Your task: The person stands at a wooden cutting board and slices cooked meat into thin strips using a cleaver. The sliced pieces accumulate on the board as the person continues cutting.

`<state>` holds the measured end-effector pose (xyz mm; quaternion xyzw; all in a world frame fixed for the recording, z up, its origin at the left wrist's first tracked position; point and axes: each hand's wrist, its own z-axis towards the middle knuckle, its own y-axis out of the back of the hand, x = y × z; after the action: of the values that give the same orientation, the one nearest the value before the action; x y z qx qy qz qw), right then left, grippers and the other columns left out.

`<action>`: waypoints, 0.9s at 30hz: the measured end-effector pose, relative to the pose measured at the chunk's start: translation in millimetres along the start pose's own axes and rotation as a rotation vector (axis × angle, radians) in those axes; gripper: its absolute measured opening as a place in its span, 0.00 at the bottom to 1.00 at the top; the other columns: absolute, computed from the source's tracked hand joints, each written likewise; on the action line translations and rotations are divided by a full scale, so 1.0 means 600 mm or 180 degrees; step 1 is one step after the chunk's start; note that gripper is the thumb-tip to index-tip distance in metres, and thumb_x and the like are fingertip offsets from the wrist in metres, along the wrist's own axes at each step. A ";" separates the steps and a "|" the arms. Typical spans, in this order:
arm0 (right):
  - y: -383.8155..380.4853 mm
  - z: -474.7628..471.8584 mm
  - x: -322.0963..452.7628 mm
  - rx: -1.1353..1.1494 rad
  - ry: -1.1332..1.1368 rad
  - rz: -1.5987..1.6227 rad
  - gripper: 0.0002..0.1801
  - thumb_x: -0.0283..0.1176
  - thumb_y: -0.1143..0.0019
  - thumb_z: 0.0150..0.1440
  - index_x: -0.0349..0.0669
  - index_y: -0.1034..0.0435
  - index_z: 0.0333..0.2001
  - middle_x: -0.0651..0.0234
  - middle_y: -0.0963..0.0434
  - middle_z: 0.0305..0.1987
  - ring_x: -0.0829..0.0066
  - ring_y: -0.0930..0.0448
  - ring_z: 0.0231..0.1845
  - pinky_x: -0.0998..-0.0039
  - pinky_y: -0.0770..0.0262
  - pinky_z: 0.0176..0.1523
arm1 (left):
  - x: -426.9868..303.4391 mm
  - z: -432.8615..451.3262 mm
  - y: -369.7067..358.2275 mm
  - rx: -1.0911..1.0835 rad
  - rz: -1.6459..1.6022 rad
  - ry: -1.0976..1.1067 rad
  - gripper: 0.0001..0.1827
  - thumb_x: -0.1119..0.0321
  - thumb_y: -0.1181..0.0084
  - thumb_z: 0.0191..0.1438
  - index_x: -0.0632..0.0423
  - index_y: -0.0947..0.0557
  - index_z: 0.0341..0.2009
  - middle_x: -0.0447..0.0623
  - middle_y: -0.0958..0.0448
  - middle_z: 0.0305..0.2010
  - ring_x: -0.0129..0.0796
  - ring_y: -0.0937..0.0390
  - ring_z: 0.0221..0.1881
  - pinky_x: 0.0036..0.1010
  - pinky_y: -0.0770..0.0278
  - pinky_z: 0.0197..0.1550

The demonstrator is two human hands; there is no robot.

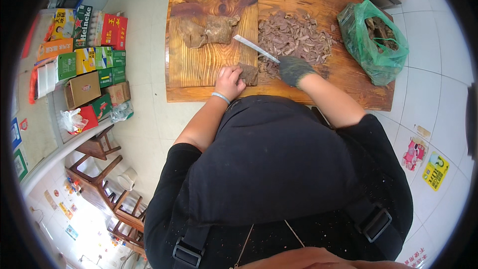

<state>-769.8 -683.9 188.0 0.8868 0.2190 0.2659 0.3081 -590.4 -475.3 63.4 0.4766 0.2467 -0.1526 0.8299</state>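
Note:
My bare left hand (228,83) presses on a small dark-brown chunk of what looks like cooked meat (248,74) at the near right corner of the wooden cutting board (194,65). A dark glove covers my right hand (297,71), which grips a long, narrow-bladed knife (256,49); its handle is hidden in the fist. The blade slants away to the left, its tip over the board. Farther up the board lie larger pale-brown meat pieces (218,30). Beyond the knife, a broad heap of thin meat slices (295,35) spreads over the wooden table.
A green plastic bag (373,45) holding dark chunks stands at the table's (358,89) right end. Stacked cartons (86,59) and an egg tray (95,28) fill a counter at left. Wooden stools (98,147) and a white bin (127,178) stand on the floor below.

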 end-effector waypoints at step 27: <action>-0.086 -0.164 -0.132 -0.0450 -0.0670 0.3418 0.18 0.38 0.46 0.65 0.30 0.26 0.46 0.56 0.23 0.28 0.63 0.20 0.24 0.60 0.21 0.29 | -0.046 0.125 0.041 0.1987 0.0048 0.2114 0.20 0.53 0.40 0.59 0.60 0.16 0.38 0.64 0.16 0.38 0.58 0.18 0.42 0.44 0.20 0.47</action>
<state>-901.4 -648.3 192.9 0.8729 -0.3145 0.3096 0.2082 -581.7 -527.8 128.0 0.7289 0.4382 -0.0525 0.5235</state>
